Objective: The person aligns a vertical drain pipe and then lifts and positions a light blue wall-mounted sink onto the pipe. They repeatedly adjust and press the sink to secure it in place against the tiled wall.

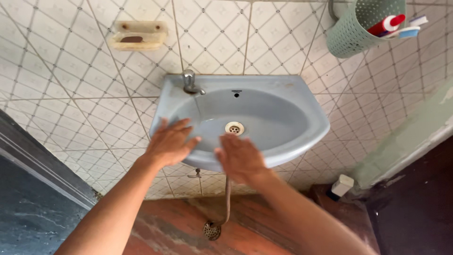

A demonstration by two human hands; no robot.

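A pale blue wall-mounted basin hangs on the tiled wall, with a metal tap at its back left and a round drain in the bowl. My left hand is held flat over the basin's front left rim, fingers apart, holding nothing. Over the front rim just right of it, my right hand is spread with its back toward me, also empty. The two hands are close together but apart. No water runs from the tap.
A cream soap dish is fixed to the wall at upper left. A green perforated holder with toothbrushes and a tube hangs at upper right. A drain hose drops to a floor drain. A small white container stands on the floor at right.
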